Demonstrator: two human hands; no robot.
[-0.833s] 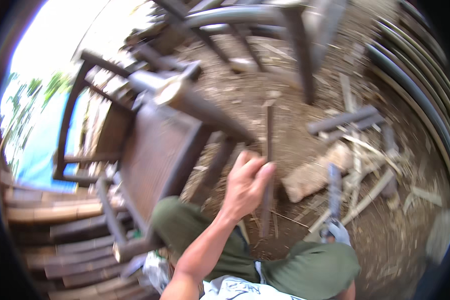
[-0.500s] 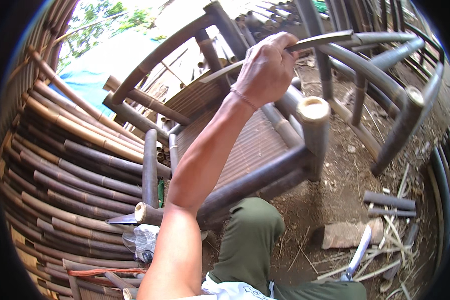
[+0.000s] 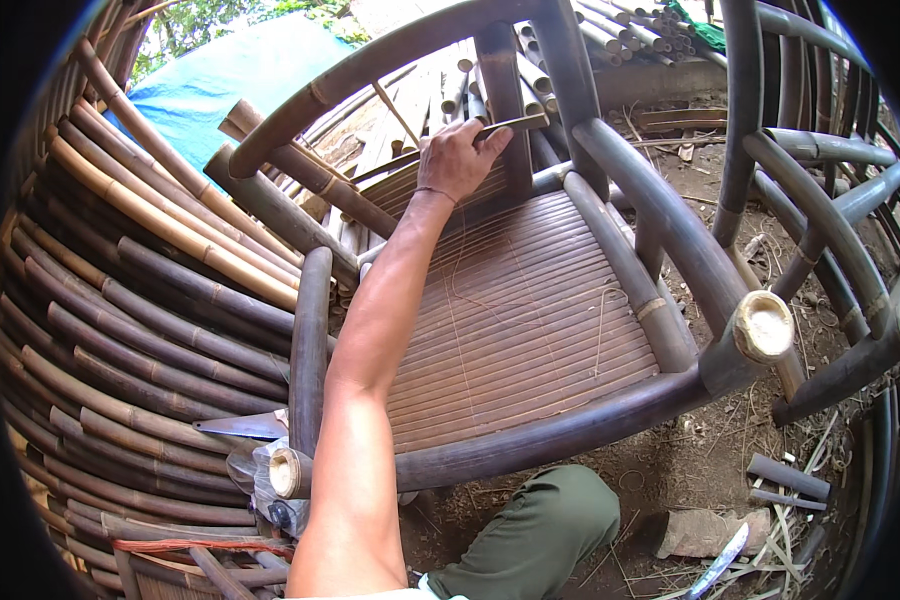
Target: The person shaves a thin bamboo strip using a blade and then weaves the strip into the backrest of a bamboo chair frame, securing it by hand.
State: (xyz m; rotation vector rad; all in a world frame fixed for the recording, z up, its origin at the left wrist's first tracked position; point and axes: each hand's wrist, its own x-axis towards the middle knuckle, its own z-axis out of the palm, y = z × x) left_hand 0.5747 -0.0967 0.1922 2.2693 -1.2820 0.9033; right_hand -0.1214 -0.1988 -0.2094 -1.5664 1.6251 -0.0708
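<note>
My left hand (image 3: 455, 160) is closed around a flat bamboo strip (image 3: 518, 127), whose ends stick out on both sides of the fist. The hand is over the back edge of the seat of a dark bamboo chair (image 3: 560, 430), near the chair's backrest (image 3: 400, 62). A slatted bamboo seat (image 3: 530, 310) lies below my forearm, with thin loose string (image 3: 454, 275) across it. My right hand does not show.
Bamboo poles (image 3: 170, 330) are stacked at the left, with a saw blade (image 3: 245, 426) and a plastic bag (image 3: 270, 480) beside the chair. Another bamboo chair (image 3: 825, 210) stands at the right. A knife (image 3: 720, 565) lies by a wood block (image 3: 705, 532) and shavings on the ground.
The strip has gone from above the chair's right side to the back of the seat, left and lower in view. The view has shifted, showing more of the seat.
</note>
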